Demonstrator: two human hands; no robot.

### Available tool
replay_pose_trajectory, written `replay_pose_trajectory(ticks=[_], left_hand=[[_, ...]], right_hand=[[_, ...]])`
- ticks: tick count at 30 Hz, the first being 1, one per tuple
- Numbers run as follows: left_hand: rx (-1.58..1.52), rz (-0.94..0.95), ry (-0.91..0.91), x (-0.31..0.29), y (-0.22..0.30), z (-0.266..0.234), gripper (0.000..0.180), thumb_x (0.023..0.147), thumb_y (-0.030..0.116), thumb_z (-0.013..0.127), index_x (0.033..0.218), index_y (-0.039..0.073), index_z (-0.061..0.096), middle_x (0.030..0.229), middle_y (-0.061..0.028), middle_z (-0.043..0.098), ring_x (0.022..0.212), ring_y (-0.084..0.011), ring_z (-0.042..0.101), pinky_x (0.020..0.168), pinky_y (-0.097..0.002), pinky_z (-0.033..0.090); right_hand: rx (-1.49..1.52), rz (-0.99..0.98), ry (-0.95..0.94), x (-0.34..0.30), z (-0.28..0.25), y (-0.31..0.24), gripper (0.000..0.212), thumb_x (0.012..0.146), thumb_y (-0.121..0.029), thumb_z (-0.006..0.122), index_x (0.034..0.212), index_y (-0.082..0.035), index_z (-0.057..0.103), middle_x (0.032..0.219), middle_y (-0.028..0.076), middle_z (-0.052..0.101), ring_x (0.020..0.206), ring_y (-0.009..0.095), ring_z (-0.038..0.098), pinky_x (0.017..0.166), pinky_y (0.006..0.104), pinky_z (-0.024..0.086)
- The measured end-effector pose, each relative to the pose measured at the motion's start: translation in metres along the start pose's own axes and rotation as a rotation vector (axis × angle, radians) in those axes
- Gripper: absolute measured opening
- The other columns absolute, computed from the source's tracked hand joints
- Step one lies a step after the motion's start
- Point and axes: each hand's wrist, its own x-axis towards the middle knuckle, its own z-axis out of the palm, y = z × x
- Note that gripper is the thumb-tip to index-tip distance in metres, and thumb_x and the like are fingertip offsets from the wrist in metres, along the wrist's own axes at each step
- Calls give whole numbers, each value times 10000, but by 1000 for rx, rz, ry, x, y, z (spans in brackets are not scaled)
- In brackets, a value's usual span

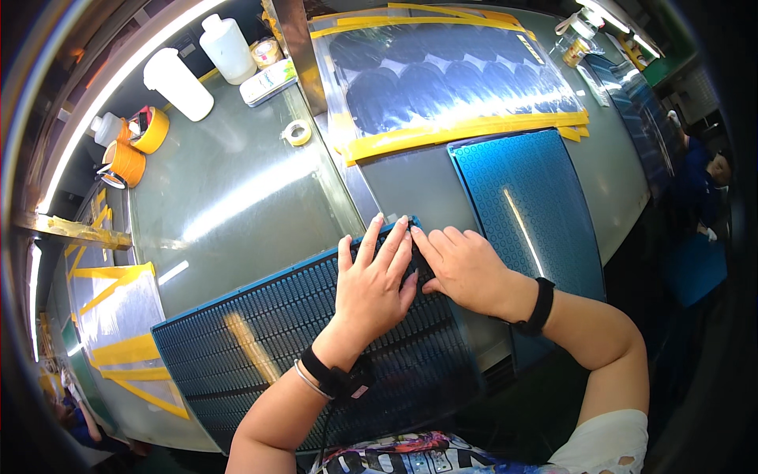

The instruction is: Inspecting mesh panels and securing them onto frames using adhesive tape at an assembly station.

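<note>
One glossy counter point(237, 166) in a tube-lit room

Two tall white bottles point(181, 84) are set behind. One dark slotted panel point(237, 336), nearest, is touched by the spread left hand point(377, 272); the grip of the right hand point(467, 268), at its corner, cannot be told. One blue panel point(541, 213) is placed rightward.

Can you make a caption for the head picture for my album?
Left hand and right hand at a corner of a dark, patterned panel.

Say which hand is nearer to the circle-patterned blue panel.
Right. The right hand overlaps the blue panel in view; the left hand lies farther left, over the slotted panel.
</note>
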Motion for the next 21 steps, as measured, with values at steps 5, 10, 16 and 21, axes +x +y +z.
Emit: replay_pose_trajectory(ticks=[5, 10, 16, 21], left_hand=[[-4, 2, 9, 1, 1, 3, 598, 816, 266, 676, 1363, 65, 540, 1515, -53, 444, 1427, -309, 347, 1110, -559, 252], [-22, 0, -16, 1, 0, 3, 607, 820, 271, 676, 1368, 53, 534, 1522, -56, 430, 1436, -319, 331, 1129, -565, 224], [-38, -5, -17, 0, -1, 5, 615, 816, 280, 684, 1370, 59, 536, 1521, -59, 430, 1439, -314, 327, 1134, -569, 215], [-19, -1, 6, -2, -2, 7, 612, 825, 306, 682, 1377, 85, 536, 1524, -61, 427, 1434, -316, 340, 1142, -563, 222]], right_hand=[[30, 9, -46, 2, -1, 5, 891, 711, -429, 780, 1376, 72, 464, 971, 75, 600, 874, 197, 598, 716, 307, 474], [58, 32, -98, 9, -6, 8, 967, 692, -463, 794, 1398, 87, 429, 927, 97, 649, 845, 205, 645, 713, 303, 487], [-88, 2, -192, 18, -14, 8, 998, 714, -516, 771, 1414, 99, 411, 832, 101, 678, 763, 205, 672, 670, 306, 497], [-119, -38, -297, 27, -24, 5, 999, 722, -522, 763, 1356, 174, 427, 680, 97, 676, 632, 216, 695, 572, 309, 507]])
